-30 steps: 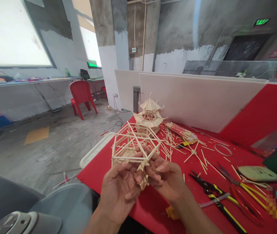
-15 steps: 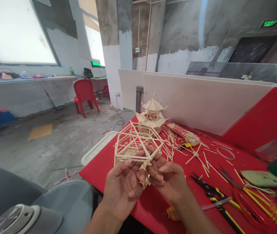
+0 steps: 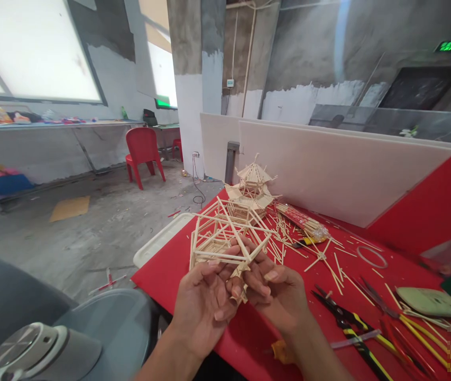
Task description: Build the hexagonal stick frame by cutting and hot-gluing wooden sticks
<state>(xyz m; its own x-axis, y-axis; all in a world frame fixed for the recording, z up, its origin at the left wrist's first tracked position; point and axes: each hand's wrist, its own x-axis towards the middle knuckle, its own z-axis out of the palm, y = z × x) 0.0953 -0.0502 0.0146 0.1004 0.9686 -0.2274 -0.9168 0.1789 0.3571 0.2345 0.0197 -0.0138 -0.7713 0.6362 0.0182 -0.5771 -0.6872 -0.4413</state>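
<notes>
**Pale Wooden Stick Frame (image 3: 233, 228) Held at Near Edge of Red Worktop (image 3: 169, 275)**

The open, polygonal frame is positioned above the near part of the worktop; whether its far side is supported cannot be determined. The left hand (image 3: 205, 299), palm turned upward, grasps the near rail, thumb uppermost. The right hand (image 3: 283, 296) grasps the near right corner with curled fingers. A small pale wooden lattice part (image 3: 240, 271) shows between the fingertips, partly hidden.

Directly behind the frame stands a tiered pale wooden pagoda model (image 3: 254, 185). To its right lie a plastic-wrapped bundle of thin wooden sticks (image 3: 302, 219), a yellow-and-black cutter (image 3: 308, 242) and a star-shaped stick assembly (image 3: 321, 256). Farther right are a translucent ring (image 3: 371, 256), black-and-yellow-handled pliers (image 3: 348, 328) and a flat, pale green case (image 3: 433, 301). Left of the worktop, a grey metallic flask (image 3: 62, 346) lies on a round grey-blue surface (image 3: 118, 328).
</notes>
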